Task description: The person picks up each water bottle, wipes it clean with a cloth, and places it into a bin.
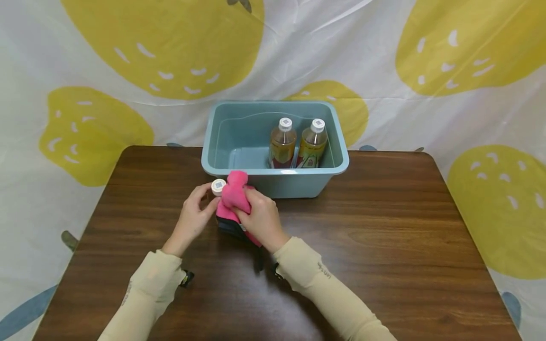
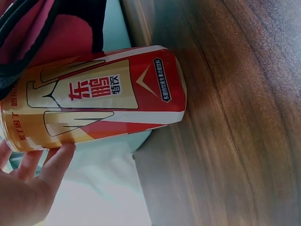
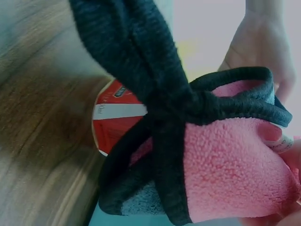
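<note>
OK so the red-and-gold bottle (image 2: pixel 94 96) is upright, white cap (image 1: pixel 218 185) on top, long axis pretty much vertical, at the left front of the blue bin (image 1: pixel 283 187). Base points down at the wooden counter (image 1: pixel 384 232); can't tell if it's quite touching. Left hand (image 1: pixel 193 219) has its grip curled on the bottle's upper part, while the right hand's (image 1: pixel 263 217) grip is pinching a fuzzy pink cloth (image 1: pixel 235 194) with black trim, bunched just beside it. Big red label text says 东鹏特饮, 累了困了 is up top, and a dark badge near the base has tiny characters. Two white-capped bottles (image 1: pixel 283 144) are in the bin, caps up, label text too small to read.
</note>
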Demonstrator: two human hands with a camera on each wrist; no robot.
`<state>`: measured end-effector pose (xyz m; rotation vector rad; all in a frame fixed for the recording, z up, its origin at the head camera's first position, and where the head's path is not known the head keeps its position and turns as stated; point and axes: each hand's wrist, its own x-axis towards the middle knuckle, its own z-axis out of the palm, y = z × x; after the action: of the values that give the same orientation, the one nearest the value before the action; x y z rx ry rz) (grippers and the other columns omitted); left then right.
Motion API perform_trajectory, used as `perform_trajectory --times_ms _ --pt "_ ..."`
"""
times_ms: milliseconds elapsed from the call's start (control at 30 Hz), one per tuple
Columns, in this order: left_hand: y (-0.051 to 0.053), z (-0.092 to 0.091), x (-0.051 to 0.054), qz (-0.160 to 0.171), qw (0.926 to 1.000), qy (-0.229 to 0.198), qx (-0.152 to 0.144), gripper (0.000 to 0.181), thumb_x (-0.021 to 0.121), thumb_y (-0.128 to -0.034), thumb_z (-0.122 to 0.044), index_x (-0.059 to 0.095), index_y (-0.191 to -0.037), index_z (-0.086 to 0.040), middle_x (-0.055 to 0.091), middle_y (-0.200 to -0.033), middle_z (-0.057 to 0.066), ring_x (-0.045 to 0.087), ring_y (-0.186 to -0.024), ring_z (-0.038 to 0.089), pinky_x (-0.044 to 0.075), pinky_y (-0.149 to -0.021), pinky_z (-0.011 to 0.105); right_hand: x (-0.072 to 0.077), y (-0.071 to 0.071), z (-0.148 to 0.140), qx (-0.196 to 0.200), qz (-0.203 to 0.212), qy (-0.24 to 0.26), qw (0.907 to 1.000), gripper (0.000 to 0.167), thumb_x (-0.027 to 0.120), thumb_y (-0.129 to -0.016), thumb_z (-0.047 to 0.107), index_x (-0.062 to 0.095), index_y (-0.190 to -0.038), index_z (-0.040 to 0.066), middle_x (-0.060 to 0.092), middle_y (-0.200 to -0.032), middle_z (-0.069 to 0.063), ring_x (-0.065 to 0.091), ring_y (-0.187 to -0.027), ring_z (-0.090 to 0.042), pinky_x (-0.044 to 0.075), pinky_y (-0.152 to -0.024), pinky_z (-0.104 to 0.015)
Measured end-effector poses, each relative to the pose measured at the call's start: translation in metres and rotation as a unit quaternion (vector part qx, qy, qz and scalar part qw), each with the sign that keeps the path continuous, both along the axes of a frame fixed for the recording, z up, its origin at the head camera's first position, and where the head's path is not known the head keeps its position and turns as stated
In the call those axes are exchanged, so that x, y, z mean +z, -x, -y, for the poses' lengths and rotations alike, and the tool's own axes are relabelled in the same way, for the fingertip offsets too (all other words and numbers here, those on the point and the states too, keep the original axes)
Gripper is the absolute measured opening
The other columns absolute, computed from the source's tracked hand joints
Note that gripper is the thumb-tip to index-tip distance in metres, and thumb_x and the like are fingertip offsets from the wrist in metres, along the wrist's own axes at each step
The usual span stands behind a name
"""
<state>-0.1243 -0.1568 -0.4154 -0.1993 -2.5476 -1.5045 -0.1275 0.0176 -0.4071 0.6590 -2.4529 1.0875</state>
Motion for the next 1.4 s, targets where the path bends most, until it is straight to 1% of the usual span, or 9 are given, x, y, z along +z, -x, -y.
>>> perform_trajectory --times_ms 267,433,533,700,867,1033,1133,1300,1400 --pt "0.001 -0.001 -0.002 -0.02 0.9998 -0.002 0.009 0.034 0.063 -0.0831 -0.006 0.055 -0.115 0.004 0.055 -0.108 0.022 0.051 -0.101 0.035 0.04 -0.09 0.048 -0.008 -0.004 0.001 -0.013 -0.025 0.0 0.9996 0.023 0.076 -0.073 0.019 0.057 -0.075 0.004 0.059 -0.068 -0.007 0.059 -0.06 -0.02 0.051 -0.06 -0.031" --pt "0.003 -0.003 -0.003 -0.027 0.9996 0.006 0.006 0.033 0.063 -0.0835 -0.006 0.054 -0.114 0.004 0.056 -0.106 0.022 0.051 -0.1 0.034 0.04 -0.089 0.048 -0.02 -0.007 -0.001 -0.028 -0.023 0.014 0.9993 0.025 0.076 -0.072 0.015 0.053 -0.068 0.004 0.059 -0.063 -0.007 0.058 -0.056 -0.02 0.049 -0.054 -0.031" --pt "0.003 -0.004 -0.003 -0.025 0.9996 0.006 0.008 0.034 0.063 -0.0833 -0.007 0.054 -0.114 0.004 0.056 -0.106 0.021 0.051 -0.1 0.033 0.041 -0.089 0.047 -0.037 -0.008 -0.002 -0.041 0.006 0.001 0.9992 0.028 0.076 -0.07 0.014 0.051 -0.066 0.005 0.059 -0.062 -0.008 0.059 -0.055 -0.022 0.048 -0.053 -0.032" --pt "0.002 -0.004 -0.003 -0.022 0.9997 0.006 0.012 0.034 0.064 -0.0825 -0.007 0.055 -0.113 0.004 0.057 -0.106 0.021 0.052 -0.101 0.033 0.04 -0.09 0.046 -0.07 -0.011 -0.004 -0.058 0.081 -0.058 0.9933 0.029 0.076 -0.069 0.017 0.05 -0.064 0.006 0.061 -0.063 -0.01 0.061 -0.057 -0.026 0.048 -0.051 -0.034" --pt "0.003 -0.004 -0.002 -0.026 0.9996 0.008 0.006 0.034 0.064 -0.083 -0.008 0.055 -0.114 0.003 0.057 -0.108 0.021 0.051 -0.102 0.033 0.04 -0.09 0.048 -0.082 -0.011 -0.005 -0.064 0.091 -0.059 0.9921 0.03 0.078 -0.068 0.018 0.05 -0.063 0.005 0.062 -0.063 -0.012 0.06 -0.057 -0.03 0.047 -0.051 -0.037" --pt "0.003 -0.002 -0.002 -0.033 0.9993 0.013 0.006 0.034 0.063 -0.0831 -0.008 0.055 -0.114 0.004 0.057 -0.106 0.02 0.051 -0.101 0.033 0.04 -0.09 0.047 -0.079 -0.012 -0.005 -0.049 0.081 -0.047 0.9944 0.029 0.077 -0.07 0.016 0.05 -0.062 0.006 0.06 -0.063 -0.01 0.059 -0.057 -0.026 0.048 -0.053 -0.035" --pt "0.002 -0.001 -0.003 -0.036 0.9992 0.015 0.008 0.035 0.064 -0.0825 -0.008 0.055 -0.114 0.004 0.057 -0.104 0.021 0.052 -0.1 0.034 0.04 -0.089 0.047 -0.073 -0.014 -0.005 -0.038 0.054 -0.025 0.9975 0.026 0.076 -0.071 0.013 0.052 -0.064 0.005 0.058 -0.064 -0.007 0.058 -0.059 -0.022 0.049 -0.056 -0.032" --pt "0.001 -0.001 -0.005 -0.042 0.999 0.011 0.01 0.034 0.064 -0.0821 -0.007 0.055 -0.113 0.005 0.057 -0.103 0.021 0.052 -0.098 0.034 0.041 -0.088 0.047 -0.044 -0.012 -0.001 -0.023 -0.016 0.016 0.9995 0.019 0.074 -0.074 0.015 0.059 -0.075 0.003 0.058 -0.073 -0.007 0.057 -0.063 -0.018 0.05 -0.06 -0.03" --pt "0.001 0.0 -0.005 -0.042 0.999 0.012 0.009 0.033 0.064 -0.0824 -0.007 0.056 -0.113 0.004 0.057 -0.104 0.021 0.052 -0.097 0.032 0.041 -0.087 0.047 -0.021 -0.01 0.001 -0.015 -0.042 0.017 0.9988 0.021 0.074 -0.074 0.017 0.063 -0.084 0.002 0.061 -0.081 -0.009 0.06 -0.068 -0.019 0.052 -0.064 -0.03"
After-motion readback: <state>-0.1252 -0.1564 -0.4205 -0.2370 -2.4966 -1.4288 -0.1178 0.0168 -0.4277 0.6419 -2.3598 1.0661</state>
